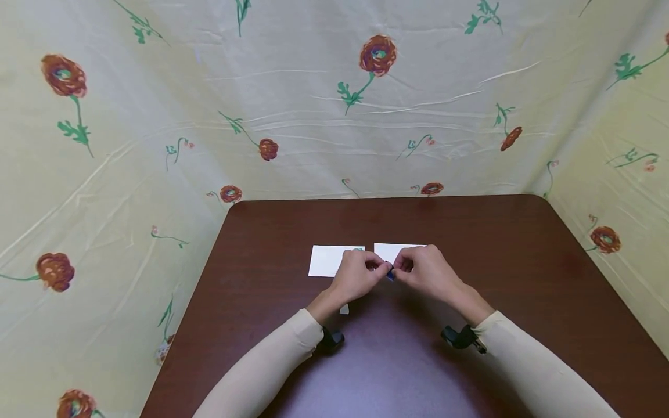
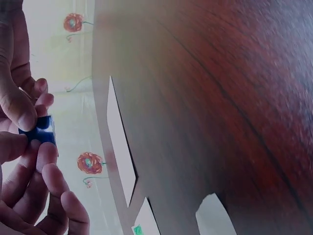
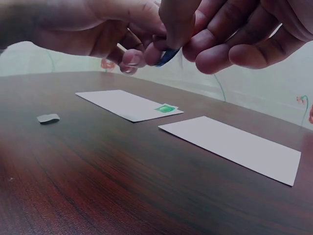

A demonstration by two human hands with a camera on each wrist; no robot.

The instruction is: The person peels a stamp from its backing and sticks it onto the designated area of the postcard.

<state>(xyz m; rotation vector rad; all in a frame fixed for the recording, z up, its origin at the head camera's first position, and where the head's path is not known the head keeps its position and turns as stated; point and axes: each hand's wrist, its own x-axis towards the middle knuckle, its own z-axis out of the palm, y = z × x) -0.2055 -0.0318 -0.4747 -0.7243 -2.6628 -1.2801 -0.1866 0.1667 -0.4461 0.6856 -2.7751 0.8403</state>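
Above the table, my left hand [image 1: 356, 274] and right hand [image 1: 427, 271] meet fingertip to fingertip at a small blue sticker [image 2: 43, 131], shaped like a stamp. Each hand pinches it between thumb and finger, and the fingers hide much of it. Below lie two white envelope-like rectangles: the left one [image 3: 117, 104] has a small green stamp-like sticker [image 3: 166, 108] at one corner, while the right one [image 3: 239, 149] shows a plain face. In the head view, my hands partly cover both.
A small pale paper scrap [image 3: 48, 118] lies on the brown table [image 1: 272, 232], nearer me than the left rectangle. Flower-patterned cloth [image 1: 303, 87] hangs behind the table and along its sides. Dark straps with devices [image 1: 462, 338] sit at both wrists.
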